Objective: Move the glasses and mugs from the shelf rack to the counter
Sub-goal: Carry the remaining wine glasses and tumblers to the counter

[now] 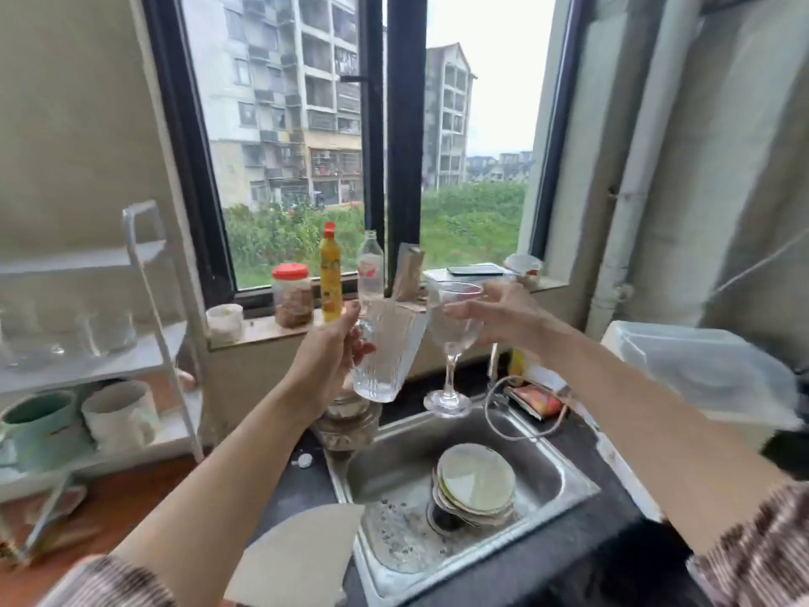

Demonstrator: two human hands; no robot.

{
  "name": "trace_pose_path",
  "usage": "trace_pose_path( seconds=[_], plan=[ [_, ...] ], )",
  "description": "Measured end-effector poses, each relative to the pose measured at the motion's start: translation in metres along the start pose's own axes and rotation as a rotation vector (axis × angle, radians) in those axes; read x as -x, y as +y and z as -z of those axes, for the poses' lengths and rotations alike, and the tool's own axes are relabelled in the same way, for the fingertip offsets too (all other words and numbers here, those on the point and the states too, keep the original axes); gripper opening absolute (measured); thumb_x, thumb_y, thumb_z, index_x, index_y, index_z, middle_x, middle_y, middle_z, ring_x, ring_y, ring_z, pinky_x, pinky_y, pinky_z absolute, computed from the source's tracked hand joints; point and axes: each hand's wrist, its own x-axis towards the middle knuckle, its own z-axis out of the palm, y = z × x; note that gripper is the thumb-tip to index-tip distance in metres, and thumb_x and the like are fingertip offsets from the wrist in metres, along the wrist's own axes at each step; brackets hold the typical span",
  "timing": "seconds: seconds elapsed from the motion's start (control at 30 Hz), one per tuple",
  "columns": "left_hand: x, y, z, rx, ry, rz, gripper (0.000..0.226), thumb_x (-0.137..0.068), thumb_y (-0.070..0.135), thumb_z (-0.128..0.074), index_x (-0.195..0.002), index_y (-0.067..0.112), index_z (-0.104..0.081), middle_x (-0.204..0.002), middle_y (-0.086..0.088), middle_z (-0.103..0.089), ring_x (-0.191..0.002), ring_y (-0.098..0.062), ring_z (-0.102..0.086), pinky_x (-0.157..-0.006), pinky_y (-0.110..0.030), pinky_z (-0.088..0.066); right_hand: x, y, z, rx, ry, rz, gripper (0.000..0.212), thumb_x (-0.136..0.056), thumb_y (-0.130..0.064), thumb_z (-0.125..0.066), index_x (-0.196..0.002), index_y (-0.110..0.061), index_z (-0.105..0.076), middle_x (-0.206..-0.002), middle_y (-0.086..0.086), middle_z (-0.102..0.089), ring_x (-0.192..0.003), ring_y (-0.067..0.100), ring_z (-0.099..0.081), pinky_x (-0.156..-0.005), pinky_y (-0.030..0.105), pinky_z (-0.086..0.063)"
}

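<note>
My left hand grips a clear ribbed glass mug by its handle, held tilted in the air above the sink's far left corner. My right hand holds a clear wine glass by its bowl, stem and foot hanging over the sink's back rim. The two glasses are close together, almost touching. At the left stands a white shelf rack. Its middle shelf carries clear glasses. A green mug and a white mug sit on its lower shelf.
A steel sink below holds stacked plates. The windowsill carries a red-lidded jar, a yellow bottle and a clear bottle. Dark counter surrounds the sink. A clear plastic box stands at the right.
</note>
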Motion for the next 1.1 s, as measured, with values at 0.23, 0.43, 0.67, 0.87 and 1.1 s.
trace_pose_path(
  seconds=[0.23,0.43,0.67,0.87,1.1],
  plan=[
    [0.044,-0.118,-0.167,-0.158,-0.277,0.18,0.022,-0.096,0.022,-0.052,-0.082,0.005,-0.059,-0.066,-0.005,-0.043,-0.056,-0.012,-0.047,-0.064,-0.023,-0.045,0.151,0.102,0.137,-0.028,0.257,-0.248,0.067,-0.054,-0.037,-0.088,-0.11,-0.012,-0.062,-0.104,0.007,-0.07,-0.091,0.018,-0.069,-0.074,0.034,-0.059],
    [0.071,-0.196,-0.296,-0.255,-0.482,0.281,0.032,-0.096,0.019,-0.053,-0.065,0.011,-0.059,-0.046,0.004,-0.056,-0.048,-0.012,-0.056,-0.064,-0.03,-0.036,0.264,0.165,0.231,0.019,0.495,-0.441,0.065,-0.059,-0.038,-0.087,-0.112,-0.015,-0.057,-0.114,0.005,-0.062,-0.1,0.016,-0.063,-0.068,0.028,-0.055],
    [0.11,-0.262,-0.442,-0.319,-0.746,0.341,0.032,-0.095,0.025,-0.054,-0.068,0.011,-0.064,-0.058,0.0,-0.063,-0.064,-0.018,-0.054,-0.067,-0.029,-0.04,0.382,0.209,0.317,0.056,0.772,-0.614,0.062,-0.059,-0.033,-0.087,-0.109,-0.014,-0.056,-0.111,0.007,-0.062,-0.101,0.02,-0.063,-0.087,0.041,-0.056],
    [0.142,-0.306,-0.556,-0.463,-0.936,0.344,0.039,-0.097,0.033,-0.048,-0.067,0.011,-0.059,-0.074,-0.007,-0.057,-0.066,-0.014,-0.048,-0.065,-0.026,-0.037,0.446,0.237,0.377,0.076,0.951,-0.713,0.062,-0.064,-0.029,-0.087,-0.114,-0.011,-0.055,-0.109,0.005,-0.059,-0.099,0.019,-0.064,-0.085,0.038,-0.057],
    [0.157,-0.378,-0.699,-0.615,-1.106,0.288,0.043,-0.093,0.042,-0.052,-0.062,0.013,-0.058,-0.064,-0.001,-0.056,-0.063,-0.015,-0.047,-0.064,-0.026,-0.038,0.498,0.292,0.477,0.075,1.06,-0.843,0.068,-0.059,-0.036,-0.087,-0.114,-0.014,-0.054,-0.107,0.001,-0.059,-0.098,0.016,-0.063,-0.087,0.038,-0.056]
  ],
)
